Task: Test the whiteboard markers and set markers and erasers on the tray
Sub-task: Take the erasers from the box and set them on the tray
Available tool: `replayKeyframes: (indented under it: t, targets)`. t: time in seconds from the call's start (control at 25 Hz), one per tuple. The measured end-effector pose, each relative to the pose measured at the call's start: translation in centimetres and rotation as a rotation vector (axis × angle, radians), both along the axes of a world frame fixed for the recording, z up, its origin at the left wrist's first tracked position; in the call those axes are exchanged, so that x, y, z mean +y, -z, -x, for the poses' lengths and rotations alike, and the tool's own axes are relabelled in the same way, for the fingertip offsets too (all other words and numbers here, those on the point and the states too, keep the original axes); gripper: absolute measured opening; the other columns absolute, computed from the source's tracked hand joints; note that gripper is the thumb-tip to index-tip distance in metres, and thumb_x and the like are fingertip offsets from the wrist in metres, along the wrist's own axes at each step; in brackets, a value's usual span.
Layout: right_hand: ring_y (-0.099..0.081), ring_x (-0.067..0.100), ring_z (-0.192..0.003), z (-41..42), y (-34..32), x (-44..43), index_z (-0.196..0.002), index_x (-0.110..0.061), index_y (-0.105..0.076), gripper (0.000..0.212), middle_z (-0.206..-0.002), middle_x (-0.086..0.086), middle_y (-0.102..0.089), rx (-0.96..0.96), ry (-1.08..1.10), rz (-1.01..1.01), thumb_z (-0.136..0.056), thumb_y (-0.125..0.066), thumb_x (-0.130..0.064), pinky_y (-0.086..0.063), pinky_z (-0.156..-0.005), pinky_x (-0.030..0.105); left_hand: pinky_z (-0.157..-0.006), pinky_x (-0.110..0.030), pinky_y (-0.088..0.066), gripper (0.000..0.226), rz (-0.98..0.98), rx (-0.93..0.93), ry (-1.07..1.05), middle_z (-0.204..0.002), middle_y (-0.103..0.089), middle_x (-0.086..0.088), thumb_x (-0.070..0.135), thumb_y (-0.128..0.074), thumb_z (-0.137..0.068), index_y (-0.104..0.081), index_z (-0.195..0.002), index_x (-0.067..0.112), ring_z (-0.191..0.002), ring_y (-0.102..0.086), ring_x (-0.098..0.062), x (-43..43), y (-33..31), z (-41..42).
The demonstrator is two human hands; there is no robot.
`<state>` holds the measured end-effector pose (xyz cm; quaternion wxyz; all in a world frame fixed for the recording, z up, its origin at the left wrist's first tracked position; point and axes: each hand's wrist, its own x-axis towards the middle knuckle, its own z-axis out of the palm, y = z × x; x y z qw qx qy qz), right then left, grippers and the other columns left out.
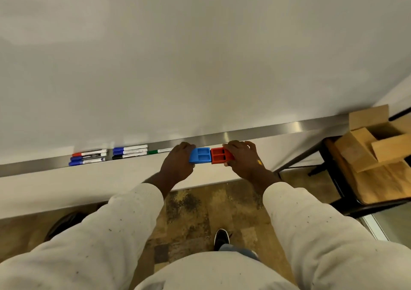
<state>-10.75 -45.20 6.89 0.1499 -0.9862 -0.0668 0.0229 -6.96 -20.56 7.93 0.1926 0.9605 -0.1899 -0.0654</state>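
Observation:
A blue eraser [200,155] and a red eraser [219,155] sit end to end on the metal tray [289,128] under the whiteboard [200,56]. My left hand [179,163] grips the blue eraser's left end. My right hand [243,156] grips the red eraser's right end. To the left on the tray lie a green marker [160,151], a group of blue and black markers [130,152] and a group of red, black and blue markers [89,157].
An open cardboard box [378,138] stands on a wooden stool with a black frame [338,183] at the right. Below the tray there is patterned floor, with my shoe [221,237] on it.

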Motion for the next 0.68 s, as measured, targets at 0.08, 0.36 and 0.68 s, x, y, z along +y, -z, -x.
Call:
replayKeyframes:
  t: [0.08,0.36,0.68]
  targets:
    - [-0.048,0.02,-0.126,-2.2,0.2,0.2,-0.137,-0.026,-0.047,0.058,-0.135,-0.003,-0.053,0.002,-0.04,-0.002,-0.085,-0.07,-0.033,-0.017,-0.114,0.04,-0.092,-0.037,-0.05,0.058,0.017,0.004,-0.059,-0.124,-0.051,-0.001,0.018,-0.074,-0.077,-0.052,-0.13,0.017,-0.107,-0.055,-0.022,0.2,0.4,-1.2]
    - [-0.052,0.023,-0.123,-7.2,0.9,0.1,-0.135,-0.023,-0.049,0.058,-0.133,0.0,-0.056,-0.045,-0.111,0.012,-0.082,-0.074,-0.029,-0.023,-0.112,0.042,-0.088,-0.04,-0.051,0.058,0.007,-0.003,-0.189,-0.122,-0.052,-0.004,0.012,-0.071,-0.079,-0.05,-0.133,0.016,-0.109,-0.053,-0.023,-0.3,0.6,-3.8]
    - [-0.055,0.024,-0.119,-8.6,2.1,1.5,-0.131,-0.02,-0.052,0.057,-0.129,0.002,-0.058,-0.072,-0.073,0.035,-0.08,-0.076,-0.024,-0.028,-0.11,0.043,-0.095,-0.039,-0.047,0.059,0.024,-0.048,-0.253,-0.125,-0.057,-0.004,0.009,-0.071,-0.08,-0.051,-0.135,0.015,-0.115,-0.052,-0.024,0.0,1.5,-4.3]
